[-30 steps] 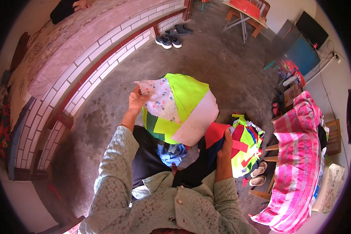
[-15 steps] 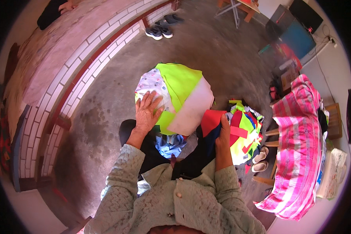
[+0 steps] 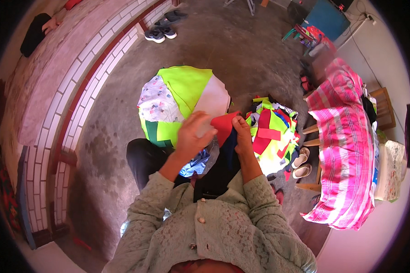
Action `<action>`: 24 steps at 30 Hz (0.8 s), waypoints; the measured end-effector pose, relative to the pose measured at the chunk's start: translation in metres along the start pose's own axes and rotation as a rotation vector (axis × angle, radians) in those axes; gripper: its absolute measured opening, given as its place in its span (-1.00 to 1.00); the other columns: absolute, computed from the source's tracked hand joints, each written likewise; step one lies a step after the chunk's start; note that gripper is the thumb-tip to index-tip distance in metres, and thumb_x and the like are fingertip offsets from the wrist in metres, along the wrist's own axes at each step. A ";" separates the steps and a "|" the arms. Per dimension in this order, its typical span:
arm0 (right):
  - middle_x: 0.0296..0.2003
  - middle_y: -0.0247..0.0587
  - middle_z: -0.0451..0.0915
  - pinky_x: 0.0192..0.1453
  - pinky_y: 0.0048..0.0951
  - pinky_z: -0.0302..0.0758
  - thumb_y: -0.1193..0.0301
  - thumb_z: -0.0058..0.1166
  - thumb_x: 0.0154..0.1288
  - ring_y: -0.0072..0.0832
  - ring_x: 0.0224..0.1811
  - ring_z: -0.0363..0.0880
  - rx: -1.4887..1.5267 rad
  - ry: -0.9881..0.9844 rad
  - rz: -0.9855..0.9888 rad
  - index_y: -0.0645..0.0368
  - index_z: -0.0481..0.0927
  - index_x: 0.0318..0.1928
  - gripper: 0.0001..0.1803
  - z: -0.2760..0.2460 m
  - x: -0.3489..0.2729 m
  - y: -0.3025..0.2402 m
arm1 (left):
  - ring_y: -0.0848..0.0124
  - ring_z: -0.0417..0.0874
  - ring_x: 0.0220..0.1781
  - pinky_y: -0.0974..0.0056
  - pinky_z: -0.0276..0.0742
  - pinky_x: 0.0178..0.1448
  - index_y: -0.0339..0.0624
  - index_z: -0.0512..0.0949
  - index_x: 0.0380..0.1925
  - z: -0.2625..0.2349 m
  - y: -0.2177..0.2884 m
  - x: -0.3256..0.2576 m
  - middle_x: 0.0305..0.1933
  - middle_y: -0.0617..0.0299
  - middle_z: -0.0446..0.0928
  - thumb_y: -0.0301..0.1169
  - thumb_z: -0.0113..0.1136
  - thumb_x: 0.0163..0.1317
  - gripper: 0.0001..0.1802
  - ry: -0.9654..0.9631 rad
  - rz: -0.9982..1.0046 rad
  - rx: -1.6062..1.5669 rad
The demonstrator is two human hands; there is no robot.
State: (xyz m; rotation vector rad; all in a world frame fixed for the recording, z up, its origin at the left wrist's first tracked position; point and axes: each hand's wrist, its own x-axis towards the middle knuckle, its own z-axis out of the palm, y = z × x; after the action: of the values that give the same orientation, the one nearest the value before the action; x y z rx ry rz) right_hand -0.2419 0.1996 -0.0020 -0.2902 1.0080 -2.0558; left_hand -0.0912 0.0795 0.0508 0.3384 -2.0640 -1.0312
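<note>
My right hand [image 3: 243, 135] pinches a red fabric piece [image 3: 224, 125] by its upper right corner. Dark blue cloth [image 3: 231, 144] hangs just below it, partly behind the hand. My left hand [image 3: 193, 136] hovers beside the red piece, blurred, with thumb and fingers apart and nothing visible in them. Beyond it lies a round patchwork of cloth [image 3: 187, 84] in neon yellow, white, printed and green panels, its near right part hidden by the left hand. A crumpled light blue cloth [image 3: 195, 164] shows below, between my dark-trousered legs.
A heap of colourful fabric scraps [image 3: 271, 134] lies to the right, near beige shoes [image 3: 301, 164]. A pink checked cloth [image 3: 339, 150] drapes over wooden furniture at the far right. Dark shoes [image 3: 161, 34] stand by the white-brick ledge [image 3: 79, 86] on the left.
My left hand has lifted off the patchwork's printed panel and moved right, towards the red piece. My right hand keeps its hold on that piece. The whole view has shifted somewhat.
</note>
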 end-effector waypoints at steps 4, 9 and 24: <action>-0.34 -0.40 0.58 -0.18 -0.60 0.44 0.43 0.13 0.24 -0.66 -0.31 0.50 -0.261 -0.059 -0.028 0.20 0.59 -0.25 -0.88 0.005 -0.005 0.004 | 0.08 0.56 -0.05 0.17 0.47 0.01 -0.25 0.48 -0.06 0.036 0.018 -0.003 -0.08 -0.01 0.52 -0.30 0.39 -0.09 -0.45 -0.034 -0.179 -0.156; -0.42 -0.45 0.57 -0.28 -0.64 0.41 0.36 0.11 0.27 -0.70 -0.40 0.46 -0.383 -0.080 -0.005 0.25 0.62 -0.28 -0.81 0.014 -0.012 0.001 | 0.08 0.58 -0.11 0.17 0.49 -0.04 -0.28 0.48 -0.08 0.048 0.012 -0.012 -0.13 0.01 0.54 -0.33 0.39 -0.10 -0.46 -0.011 -0.263 -0.092; -0.45 -0.53 0.48 -0.31 -0.68 0.37 0.34 0.03 0.33 -0.76 -0.42 0.41 -0.268 -0.011 0.033 0.11 0.53 -0.30 -0.87 0.004 -0.004 0.006 | 0.60 0.54 -0.41 0.46 0.45 -0.29 -0.29 0.62 -0.33 0.023 0.002 -0.020 -0.43 0.29 0.60 -0.51 0.18 0.14 -0.88 0.371 -0.773 -0.819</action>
State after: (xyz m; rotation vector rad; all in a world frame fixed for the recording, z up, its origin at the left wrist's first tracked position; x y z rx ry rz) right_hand -0.2340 0.1983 -0.0032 -0.4191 1.2743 -1.8876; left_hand -0.0946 0.1045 0.0336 0.8354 -1.0262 -1.9760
